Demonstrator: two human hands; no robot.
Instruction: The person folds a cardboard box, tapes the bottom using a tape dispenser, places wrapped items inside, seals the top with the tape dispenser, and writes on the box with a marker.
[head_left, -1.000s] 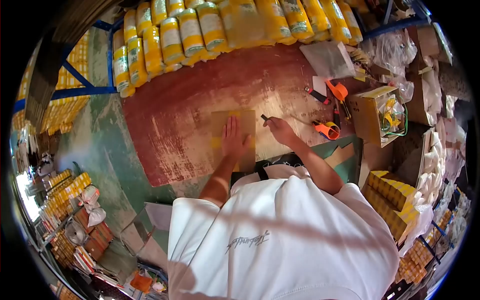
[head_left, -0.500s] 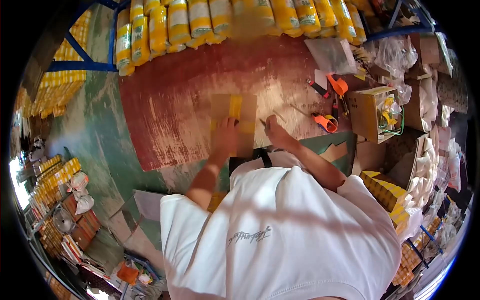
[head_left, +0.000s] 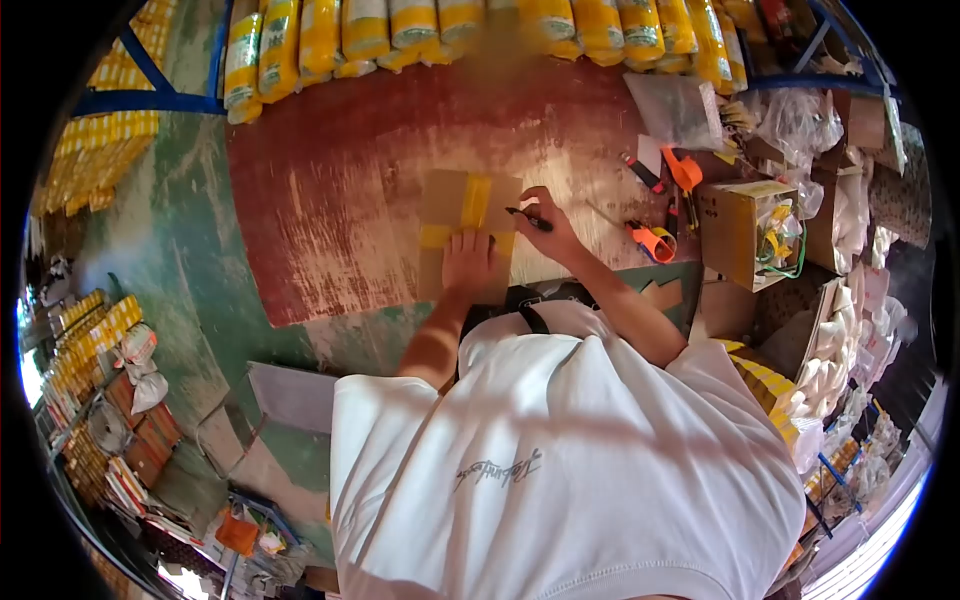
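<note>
A brown cardboard box (head_left: 440, 198) with yellow tape across its top lies near the front edge of the red worn tabletop (head_left: 330, 190). My left hand (head_left: 468, 262) rests flat on the lower part of the box, fingers stretched out. Just right of the box, my right hand (head_left: 548, 226) holds a black marker (head_left: 532, 219), its tip pointing left toward the box's right edge.
Yellow-wrapped rolls (head_left: 365, 30) line the back edge. To the right lie an orange tape dispenser (head_left: 652, 243), a red-and-black cutter (head_left: 642, 173), a plastic bag (head_left: 675, 112) and an open carton (head_left: 730, 232) of odds and ends.
My right hand has turned, and the marker now shows clearly in its fingers. My left hand lies flatter, lower on the box. The whole view has shifted slightly.
</note>
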